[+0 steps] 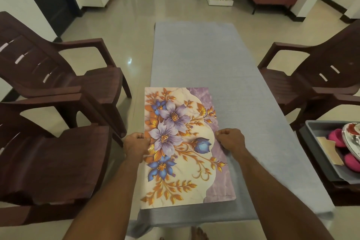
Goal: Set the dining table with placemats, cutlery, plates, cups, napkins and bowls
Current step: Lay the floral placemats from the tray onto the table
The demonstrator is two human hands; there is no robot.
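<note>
Left hand [136,145] and right hand [230,140] pinch opposite long edges of a floral purple-and-cream rectangular placemat [183,148], apparently squaring it at the near end of the grey-clothed tabletop [204,60].

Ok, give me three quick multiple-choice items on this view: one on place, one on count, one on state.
1. The grey plastic tub of tableware sits:
A on the table
B on a chair at right
C on the floor

2. Brown plastic armchairs in view:
A two
B three
C four

3. The flower-printed rectangular placemat is:
A rolled up
B lying untouched
C pinched at both side edges

B: it rests on a chair seat.
C: two stand on each side.
C: left hand and right hand grip it.
</note>
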